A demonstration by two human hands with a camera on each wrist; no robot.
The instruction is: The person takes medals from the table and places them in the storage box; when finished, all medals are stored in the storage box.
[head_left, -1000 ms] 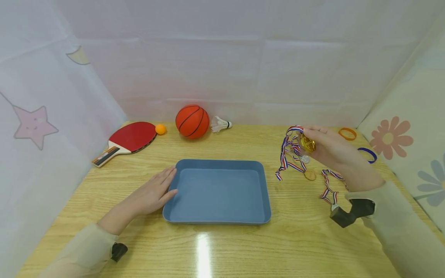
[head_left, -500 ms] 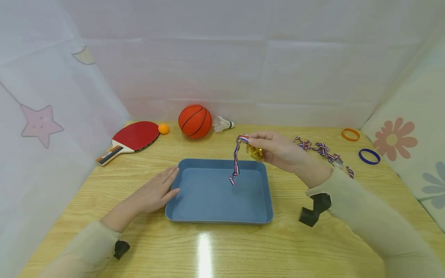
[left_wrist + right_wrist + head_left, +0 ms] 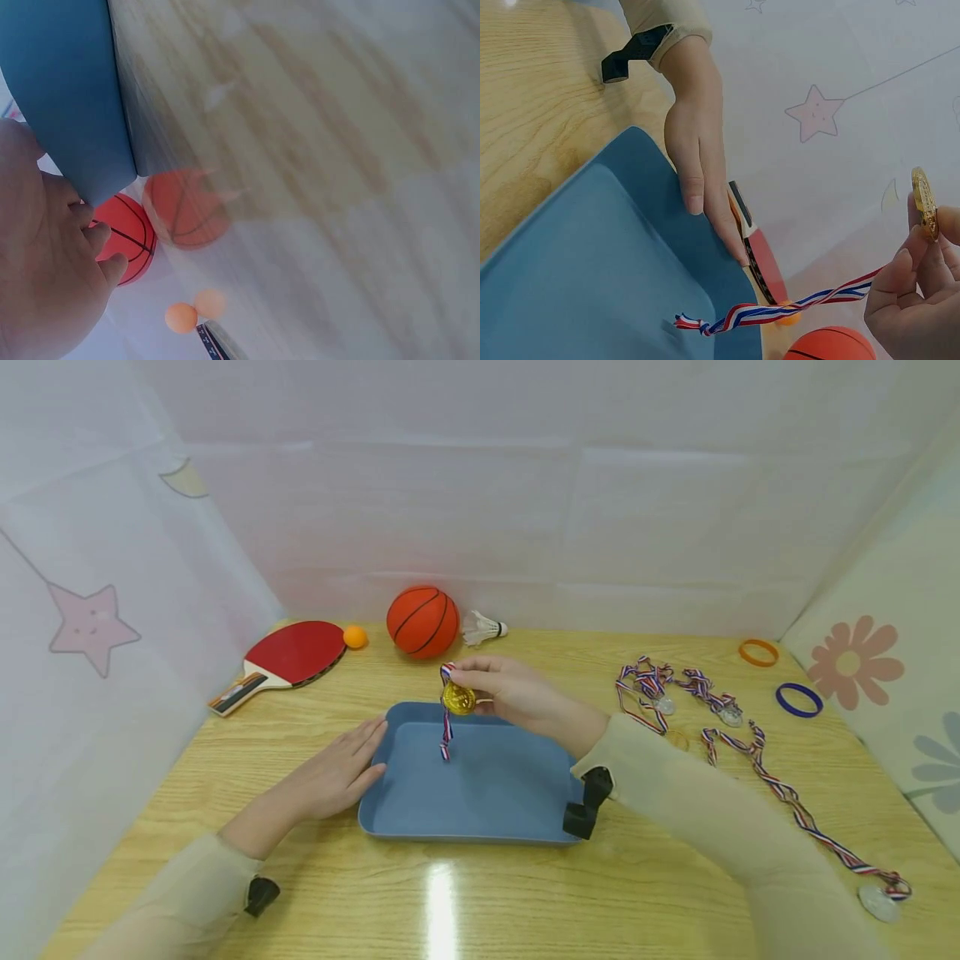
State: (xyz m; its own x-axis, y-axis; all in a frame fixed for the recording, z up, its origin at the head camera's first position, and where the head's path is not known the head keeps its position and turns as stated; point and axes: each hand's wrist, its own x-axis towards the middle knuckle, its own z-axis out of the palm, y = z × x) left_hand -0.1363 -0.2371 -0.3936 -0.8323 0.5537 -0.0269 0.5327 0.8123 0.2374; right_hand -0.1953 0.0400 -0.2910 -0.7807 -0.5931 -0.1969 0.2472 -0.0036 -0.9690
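My right hand pinches a gold medal above the far left part of a blue tray. The medal's red, white and blue ribbon hangs from the fingers, its knotted end over the tray floor. My left hand rests with straight fingers against the tray's left rim, thumb over the edge. The left wrist view has that hand along the outside of the tray wall. In the right wrist view the medal is edge-on between thumb and fingers.
Behind the tray are a table tennis bat, an orange ball, a small basketball and a shuttlecock. To the right lie several ribboned medals, an orange wristband and a blue wristband.
My right hand has carried the gold medal leftward, from among the medals on the right to above the tray. The left hand stays at the rim.
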